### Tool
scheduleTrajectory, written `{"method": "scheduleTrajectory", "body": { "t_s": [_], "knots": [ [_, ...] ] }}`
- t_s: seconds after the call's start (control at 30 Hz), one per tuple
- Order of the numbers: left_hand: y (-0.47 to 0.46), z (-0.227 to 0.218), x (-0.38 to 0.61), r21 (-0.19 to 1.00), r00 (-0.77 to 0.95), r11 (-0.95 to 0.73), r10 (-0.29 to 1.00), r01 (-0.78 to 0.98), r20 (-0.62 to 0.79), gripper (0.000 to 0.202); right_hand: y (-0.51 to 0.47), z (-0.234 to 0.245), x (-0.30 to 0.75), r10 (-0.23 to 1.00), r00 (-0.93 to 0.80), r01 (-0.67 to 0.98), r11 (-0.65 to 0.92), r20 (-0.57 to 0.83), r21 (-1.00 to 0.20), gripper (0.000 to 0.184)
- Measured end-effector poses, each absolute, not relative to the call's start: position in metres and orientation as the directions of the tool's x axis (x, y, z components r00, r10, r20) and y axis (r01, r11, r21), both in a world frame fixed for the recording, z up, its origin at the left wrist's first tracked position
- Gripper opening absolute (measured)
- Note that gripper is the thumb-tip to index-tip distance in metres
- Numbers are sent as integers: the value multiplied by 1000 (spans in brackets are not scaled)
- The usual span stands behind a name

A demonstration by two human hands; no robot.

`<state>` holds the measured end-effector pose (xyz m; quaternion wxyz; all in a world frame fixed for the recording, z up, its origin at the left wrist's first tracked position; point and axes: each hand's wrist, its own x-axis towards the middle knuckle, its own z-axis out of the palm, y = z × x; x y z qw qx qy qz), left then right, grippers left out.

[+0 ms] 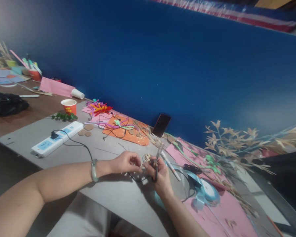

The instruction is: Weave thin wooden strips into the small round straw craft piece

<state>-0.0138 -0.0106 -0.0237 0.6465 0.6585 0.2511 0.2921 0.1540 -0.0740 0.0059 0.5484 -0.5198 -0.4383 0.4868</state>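
My left hand (126,162), a green bangle (94,170) on its wrist, is closed in a pinch over the grey table (108,194); what it pinches is too small to name. My right hand (160,176) grips scissors (158,158) with dark handles, the blades pointing up and away. The two hands meet at a small pale piece (146,158) between them. A thin black cord (135,178) lies just under both hands.
A white power strip (56,138) with a plugged cable lies left. An orange paper cup (69,106), pipe cleaners (100,108), an orange sheet (128,133), a phone (161,125) leaning on the blue wall, pens (171,167), blue ribbon (202,194), pink paper (222,214) and dried branches (236,141) surround the hands.
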Motion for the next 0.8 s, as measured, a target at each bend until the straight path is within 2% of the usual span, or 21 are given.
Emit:
{"method": "scheduleTrajectory", "body": {
  "t_s": [0.2,0.3,0.4,0.5,0.6,0.67,0.8],
  "knots": [
    [-8,-22,-13,1000,726,15,688,-1,-10,32,-75,2,154,990,137,-33,22,17,-999,42],
    [-4,-23,-13,998,666,52,746,-23,-24,30,-72,2,160,977,197,23,78,81,-997,46],
    [2,-26,-12,998,567,40,824,-45,-8,28,-65,7,173,921,315,106,205,228,-973,48],
    [7,-29,-12,996,504,25,863,-84,21,27,-56,15,190,801,407,294,340,438,-894,53],
    [10,-30,-11,991,466,24,884,-130,39,26,-48,27,206,729,439,472,311,526,-825,57],
    [11,-29,-11,990,457,12,888,-143,56,26,-44,35,216,748,421,560,230,513,-796,57],
    [12,-29,-12,989,430,-8,900,-148,72,26,-35,41,239,896,328,600,46,299,-798,47]
  ]
}}
